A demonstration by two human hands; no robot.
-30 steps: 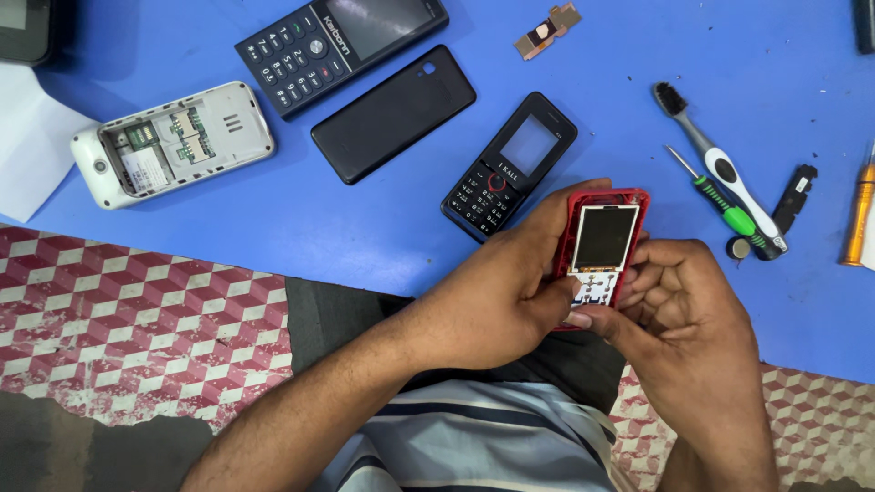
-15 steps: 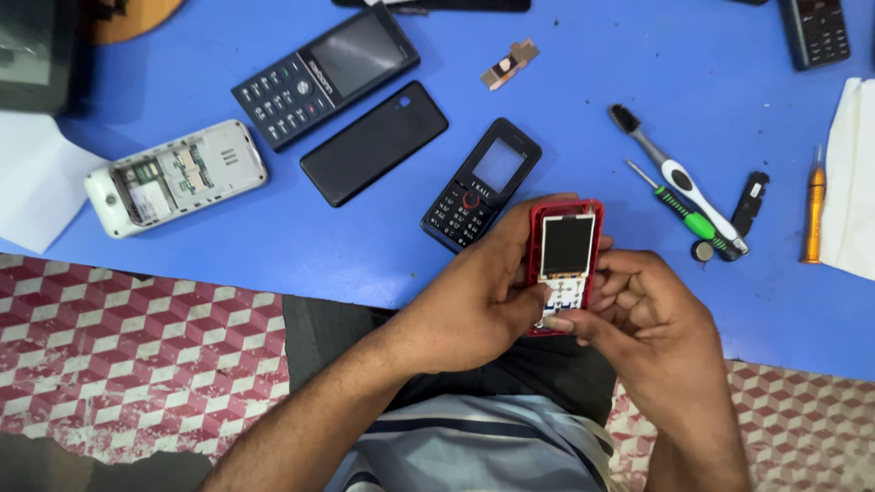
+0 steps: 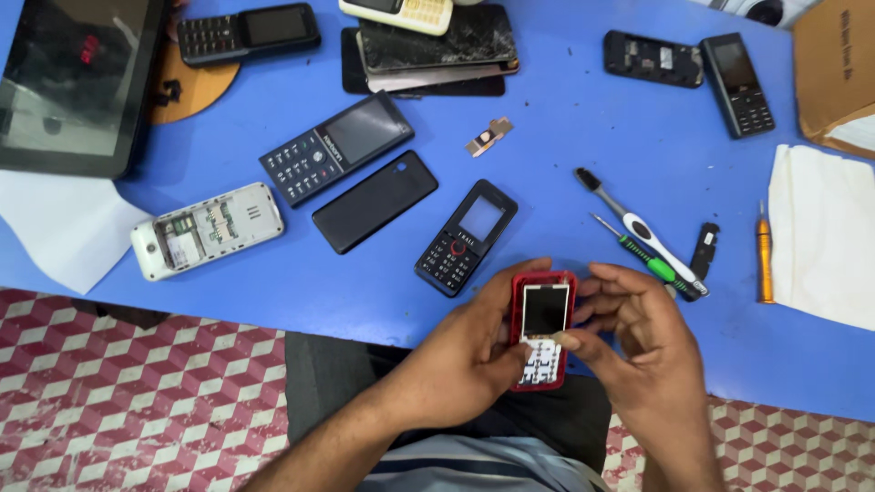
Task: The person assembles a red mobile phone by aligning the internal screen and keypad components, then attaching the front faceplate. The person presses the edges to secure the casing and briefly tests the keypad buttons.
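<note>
Red phone held over the near edge of the blue table, above the lap. Left hand wraps its left side; right hand pinches at its keypad with a fingertip. Bare blue strip along the near edge left of the hands. Black keypad phone just beyond, screwdriver and brush right. White phone lies open-backed, its insides showing.

Blue bench strewn with handsets: black keypad phone, flat black back cover, dark blue bar phone, opened white phone. Farther right, white-handled brush beside green screwdriver, then orange screwdriver near white cloth.
</note>
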